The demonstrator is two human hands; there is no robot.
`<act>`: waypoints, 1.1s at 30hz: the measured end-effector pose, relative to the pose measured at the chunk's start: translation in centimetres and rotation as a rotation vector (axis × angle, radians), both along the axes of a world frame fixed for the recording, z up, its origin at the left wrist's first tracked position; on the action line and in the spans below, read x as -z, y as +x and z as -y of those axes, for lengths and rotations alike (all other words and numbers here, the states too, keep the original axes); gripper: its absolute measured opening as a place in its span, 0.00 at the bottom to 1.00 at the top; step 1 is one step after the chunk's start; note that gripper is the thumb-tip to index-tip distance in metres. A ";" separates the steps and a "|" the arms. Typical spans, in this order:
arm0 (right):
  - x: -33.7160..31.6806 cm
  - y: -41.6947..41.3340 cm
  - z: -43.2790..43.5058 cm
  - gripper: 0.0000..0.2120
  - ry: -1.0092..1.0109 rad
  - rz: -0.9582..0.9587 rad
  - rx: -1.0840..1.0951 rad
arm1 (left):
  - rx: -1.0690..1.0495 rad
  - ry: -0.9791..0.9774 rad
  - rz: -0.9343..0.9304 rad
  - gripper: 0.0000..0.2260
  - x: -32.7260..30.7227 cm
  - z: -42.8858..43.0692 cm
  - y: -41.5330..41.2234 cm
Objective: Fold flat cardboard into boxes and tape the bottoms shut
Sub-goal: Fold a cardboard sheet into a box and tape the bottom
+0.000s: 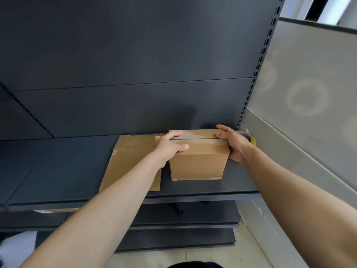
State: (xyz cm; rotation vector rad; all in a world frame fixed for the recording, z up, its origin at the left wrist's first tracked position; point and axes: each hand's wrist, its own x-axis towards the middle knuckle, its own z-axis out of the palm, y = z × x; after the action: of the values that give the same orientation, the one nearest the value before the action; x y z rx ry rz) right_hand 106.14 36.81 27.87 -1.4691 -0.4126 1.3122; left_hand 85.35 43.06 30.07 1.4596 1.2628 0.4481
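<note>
Fingers of left hand (170, 147) and right hand (234, 145) curl over top edges of the cardboard box (199, 163); best press flaps flush before drawing the tape roll (251, 137), far right, along the seam

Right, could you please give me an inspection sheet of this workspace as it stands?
Surface: dark shelf, bearing the work.
Job's things: folded box upright, top flaps closed; flat cardboard lying left of it; tape roll behind the right hand.
Clutter: nothing seen.
Hands: left hand grips the box's top left edge; right hand grips its top right edge.
Cables: small dark shape under the shelf, too unclear to tell.
Surroundings: back panel, slotted upright, grey wall, lower shelves.
</note>
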 end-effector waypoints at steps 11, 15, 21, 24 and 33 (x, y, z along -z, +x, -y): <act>-0.1 0.2 -0.4 0.16 -0.015 0.057 0.012 | 0.077 0.483 -0.333 0.05 0.1 -1.0 2.3; 0.2 0.5 -0.7 0.16 -0.039 0.104 -0.019 | 0.210 0.455 -0.218 0.03 0.3 -1.1 3.8; 1.2 3.4 -0.5 0.14 -0.009 0.070 0.127 | 0.199 0.455 -0.176 0.06 0.9 -1.3 4.0; 1.8 5.2 -0.7 0.14 -0.229 0.581 0.072 | 0.178 0.420 -0.168 0.08 0.8 -1.5 4.2; 5.7 5.6 -2.1 0.30 -0.526 1.047 -0.302 | 0.167 0.360 -0.156 0.09 1.3 -1.9 4.4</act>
State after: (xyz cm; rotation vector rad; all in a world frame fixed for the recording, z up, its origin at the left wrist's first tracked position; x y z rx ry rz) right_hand 111.77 38.89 22.12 -2.5831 -1.0413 0.7825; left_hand 89.73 44.93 28.78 1.9197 1.2111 0.4729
